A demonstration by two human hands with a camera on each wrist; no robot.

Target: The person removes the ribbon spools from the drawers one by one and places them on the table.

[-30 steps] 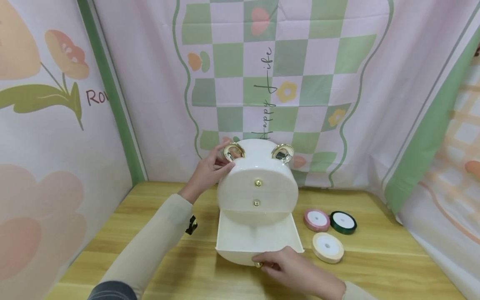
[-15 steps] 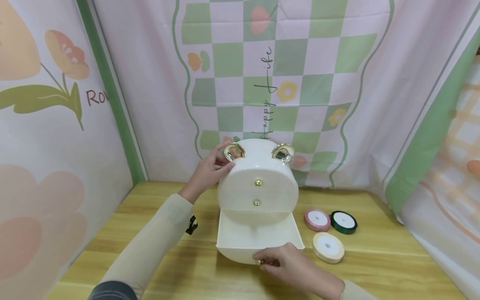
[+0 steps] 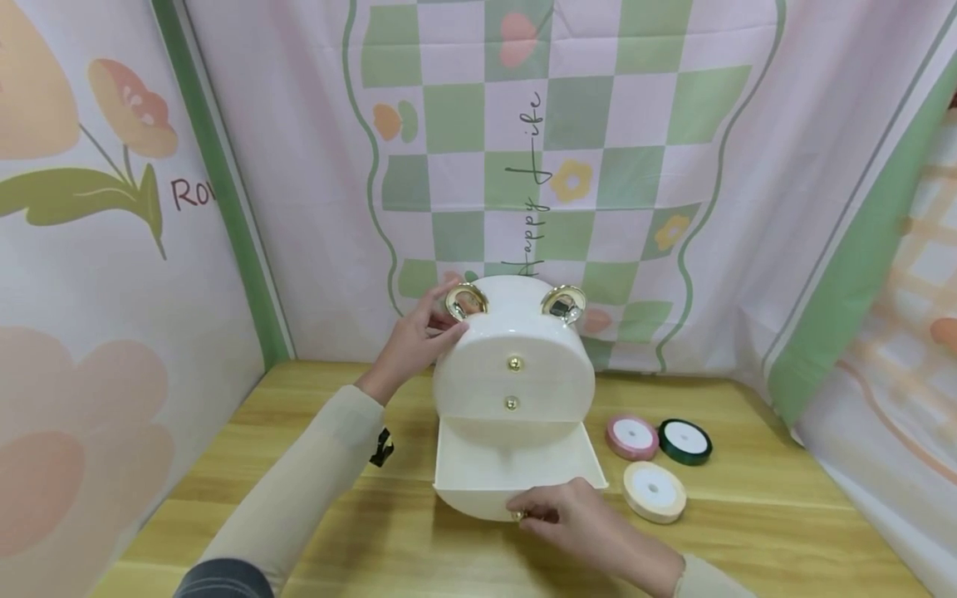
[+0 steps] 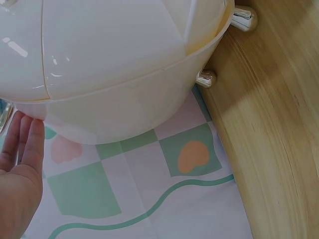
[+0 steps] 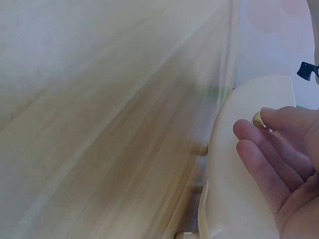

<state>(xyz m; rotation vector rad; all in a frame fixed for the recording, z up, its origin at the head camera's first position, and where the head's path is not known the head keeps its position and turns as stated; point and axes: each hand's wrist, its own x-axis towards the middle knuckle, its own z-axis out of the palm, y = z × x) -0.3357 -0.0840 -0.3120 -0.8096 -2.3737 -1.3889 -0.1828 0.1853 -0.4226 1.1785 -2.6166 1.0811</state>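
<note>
A white rounded drawer box with gold-rimmed ears and gold knobs stands on the wooden table. Its lowest drawer is pulled out toward me, and no contents show inside. My left hand rests against the box's upper left side by the ear; its fingers lie fairly straight along the shell in the left wrist view. At the drawer front, my right hand pinches the gold knob between thumb and fingers, as the right wrist view shows. The knob is partly covered by the fingertips in the head view.
Right of the box lie three ribbon spools: a pink one, a dark green one and a cream one. A small black object shows beside my left sleeve. A checkered cloth hangs behind the table.
The drawer front has slid slightly inward toward the box, and my right hand has moved with it on the knob. My left hand has stayed in place.
</note>
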